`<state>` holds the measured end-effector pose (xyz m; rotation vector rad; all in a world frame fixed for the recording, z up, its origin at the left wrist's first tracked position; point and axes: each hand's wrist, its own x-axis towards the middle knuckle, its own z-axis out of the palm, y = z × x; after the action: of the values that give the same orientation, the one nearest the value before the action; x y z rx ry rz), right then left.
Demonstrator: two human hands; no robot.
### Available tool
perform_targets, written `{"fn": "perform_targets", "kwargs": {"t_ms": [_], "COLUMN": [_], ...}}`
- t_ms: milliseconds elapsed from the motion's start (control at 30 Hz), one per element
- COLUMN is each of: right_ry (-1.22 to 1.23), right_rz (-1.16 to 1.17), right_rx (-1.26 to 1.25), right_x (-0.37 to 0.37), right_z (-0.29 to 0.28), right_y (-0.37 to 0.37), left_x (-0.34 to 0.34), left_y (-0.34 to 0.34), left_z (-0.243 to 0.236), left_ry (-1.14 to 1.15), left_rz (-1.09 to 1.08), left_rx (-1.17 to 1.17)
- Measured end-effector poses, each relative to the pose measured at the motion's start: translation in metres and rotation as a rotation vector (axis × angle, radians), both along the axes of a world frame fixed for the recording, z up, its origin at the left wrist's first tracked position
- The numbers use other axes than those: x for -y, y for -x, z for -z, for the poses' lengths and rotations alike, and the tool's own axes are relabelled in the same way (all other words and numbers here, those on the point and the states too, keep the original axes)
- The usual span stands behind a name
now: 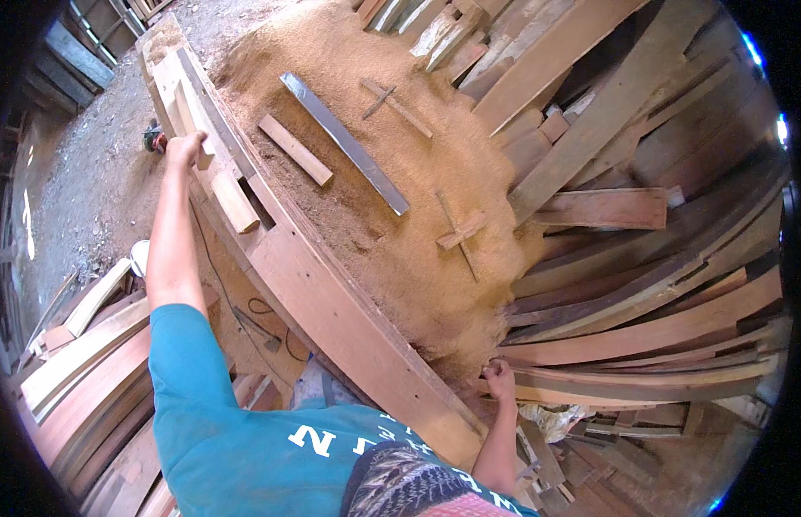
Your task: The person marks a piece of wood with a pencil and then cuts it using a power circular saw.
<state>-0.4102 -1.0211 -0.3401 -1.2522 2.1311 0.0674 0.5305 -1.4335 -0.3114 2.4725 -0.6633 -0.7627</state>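
My left arm reaches far across a long wooden workbench (332,314), and my left hand (185,150) is closed on a pale wood strip (191,112) lying along the bench top. Just nearer than that hand, a short pale wood block (234,203) rests beside a dark slot in the bench. A power tool (152,136), partly hidden, shows left of the hand beyond the bench edge. On the right, my right hand (499,379) is held with curled fingers near the ends of stacked boards (633,379). Whatever it might hold is too small to make out.
Sawdust (366,189) is heaped beyond the bench, with a dark metal-looking bar (344,142), a wood stick (295,150) and two wooden crosses (461,233) on it. Planks (555,77) lean at the right. More boards (90,370) and a cord (220,276) lie at the left.
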Motion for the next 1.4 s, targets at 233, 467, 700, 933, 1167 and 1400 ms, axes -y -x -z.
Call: {"fn": "perform_targets", "kwargs": {"t_ms": [233, 467, 700, 933, 1167, 1400], "right_ry": [0.132, 0.517, 0.740, 1.135, 1.074, 1.112], "right_rz": [0.133, -0.037, 0.616, 0.506, 0.453, 0.454], "right_rx": [0.403, 0.669, 0.421, -0.106, -0.202, -0.113], "right_x": [0.166, 0.190, 0.107, 0.140, 0.214, 0.248], "right_z": [-0.097, -0.199, -0.153, -0.187, -0.218, -0.233], "right_y": [-0.130, -0.194, -0.067, 0.177, 0.303, 0.311], "left_x": [-0.046, -0.184, -0.292, -0.351, -0.505, -0.681], "left_y": [0.208, 0.557, 0.701, 0.607, 0.448, 0.387], "left_z": [-0.102, -0.099, -0.117, -0.083, -0.066, -0.014], "left_ry": [0.518, 0.598, 0.292, 0.225, 0.000, -0.520], "left_rz": [0.263, 0.745, 1.208, 1.086, 0.688, 0.373], "left_rx": [-0.750, -0.952, -0.856, -0.508, 0.023, 0.016]}}
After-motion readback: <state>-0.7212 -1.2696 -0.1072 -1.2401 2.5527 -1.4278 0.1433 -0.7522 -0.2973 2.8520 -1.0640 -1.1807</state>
